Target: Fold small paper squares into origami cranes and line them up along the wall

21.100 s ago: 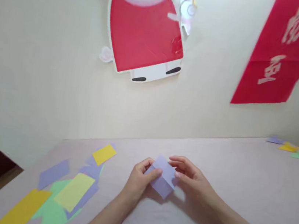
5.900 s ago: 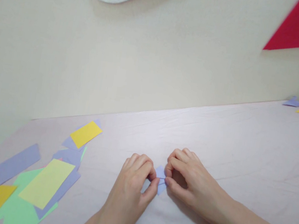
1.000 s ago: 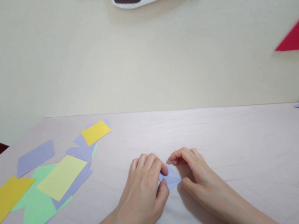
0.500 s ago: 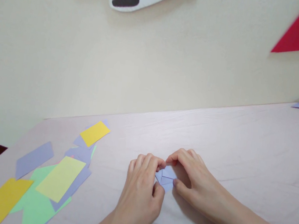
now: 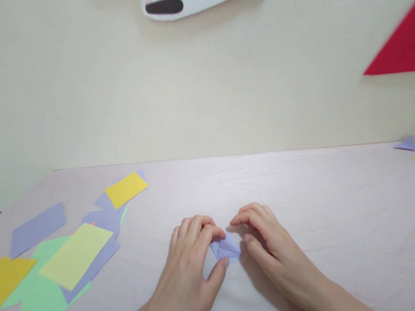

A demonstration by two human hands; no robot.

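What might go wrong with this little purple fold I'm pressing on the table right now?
1. The folded purple paper is small and pinched only by the fingertips and thumb of the left hand, with the right hand just beside it. It may slip, and the crease could land crooked.
2. The tablecloth looks soft and wrinkled, so creases may come out weak.
3. The loose paper pile lies near the left arm, and a sweep could scatter it.
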